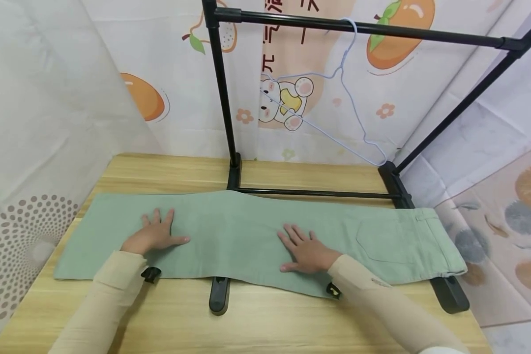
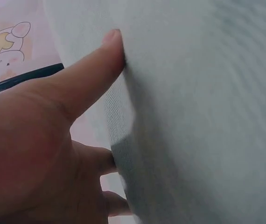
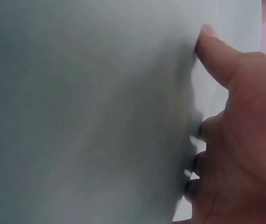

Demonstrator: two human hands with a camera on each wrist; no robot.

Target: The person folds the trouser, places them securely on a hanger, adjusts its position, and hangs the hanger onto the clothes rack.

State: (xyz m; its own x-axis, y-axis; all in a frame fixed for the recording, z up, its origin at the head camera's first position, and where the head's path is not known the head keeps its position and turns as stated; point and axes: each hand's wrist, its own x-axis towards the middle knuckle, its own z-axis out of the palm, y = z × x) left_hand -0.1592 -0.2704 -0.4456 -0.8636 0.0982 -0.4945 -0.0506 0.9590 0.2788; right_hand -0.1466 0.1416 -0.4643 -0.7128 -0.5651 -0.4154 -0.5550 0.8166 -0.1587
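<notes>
One pair of pale green trousers (image 1: 243, 241) lies folded lengthwise across a wood-grain counter (image 1: 168, 317), leg end to the left and waistband (image 1: 440, 243) to the right, as a person rests both hands on the cloth. The left hand (image 1: 155, 237) touches the fabric toward the leg end; the right hand (image 1: 309, 253) touches it farther along, between the middle and a stitched pocket (image 1: 385, 241). Each hand's grip is spread, the fingers apart and extended over the cloth, with the thumbs angled inward toward one another. Close views from both wrists show thumb and fingertips against the fabric, some of them partly hidden.

Beige sleeves (image 1: 110, 295) cover the forearms, and a small black device (image 1: 151, 274) sits at the left wrist. Behind the trousers rises a black garment rack (image 1: 223, 93), its left foot (image 1: 219, 297) and right foot (image 1: 450, 295) passing beneath the cloth and jutting out at the near edge. A pale blue wire hanger (image 1: 341, 67) hangs tilted from the top bar, in front of a white backdrop (image 1: 177, 132) printed with fruit, flowers and a cartoon animal.
</notes>
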